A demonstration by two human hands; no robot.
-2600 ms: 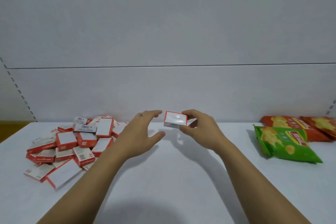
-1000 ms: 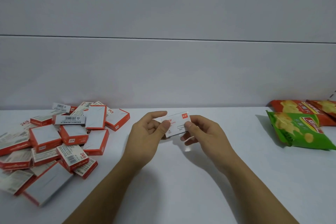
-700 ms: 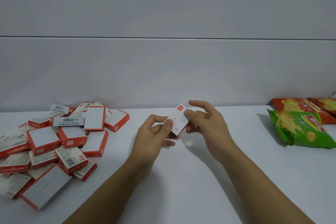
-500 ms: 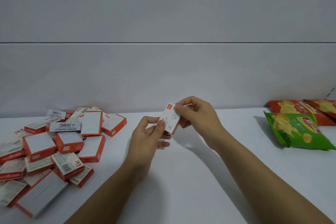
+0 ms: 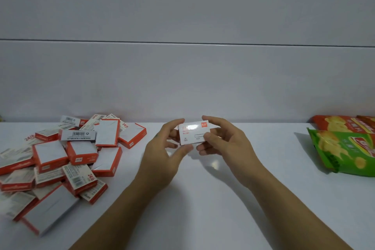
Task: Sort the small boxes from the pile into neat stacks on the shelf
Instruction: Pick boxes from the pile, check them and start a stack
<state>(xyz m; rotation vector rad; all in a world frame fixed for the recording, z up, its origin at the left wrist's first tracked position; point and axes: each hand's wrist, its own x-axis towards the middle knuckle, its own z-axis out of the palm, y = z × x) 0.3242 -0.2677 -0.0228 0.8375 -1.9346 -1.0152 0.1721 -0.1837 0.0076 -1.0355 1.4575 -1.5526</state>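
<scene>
The small box (image 5: 193, 135), on edge a moment ago, now faces the person flat, held between the left hand (image 5: 162, 155) and right hand (image 5: 225, 145) above the shelf (image 5: 203, 199).

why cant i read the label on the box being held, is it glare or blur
Head view: mostly glare, a bright white patch washes out the upper left of the held box face between the left hand and right hand; the small red print below it is also soft. Head view: a second reflection shines on the shelf under the hands, and the pile blurs towards the left edge.
</scene>
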